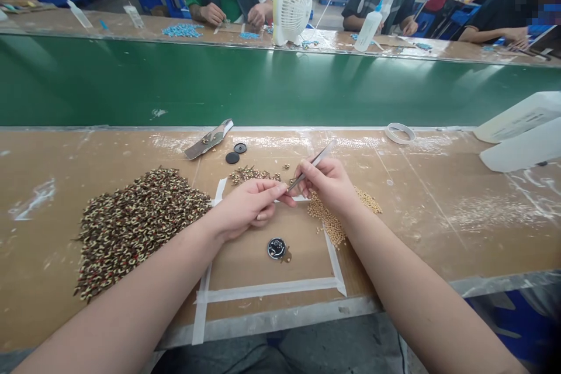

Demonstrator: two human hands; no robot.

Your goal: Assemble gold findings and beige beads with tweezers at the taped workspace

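Note:
My left hand (249, 205) is pinched shut over the taped square (268, 290) on the brown bench, fingertips holding something too small to name. My right hand (326, 182) grips metal tweezers (313, 162) whose tips meet the left fingertips. Below the hands lies a round black part with a metal centre (276, 248). A large heap of brown and cream small parts (135, 222) is to the left. A pile of tiny tan beads (335, 223) lies under my right wrist. A small cluster of brass pieces (252, 174) sits just beyond the hands.
Two black discs (235, 152) and a metal scoop (209, 139) lie further back. A tape roll (400, 132) and white containers (521, 134) are at right. A green conveyor belt (263, 85) runs behind. Other people, a white fan (291, 3) and a squeeze bottle (368, 29) are across it.

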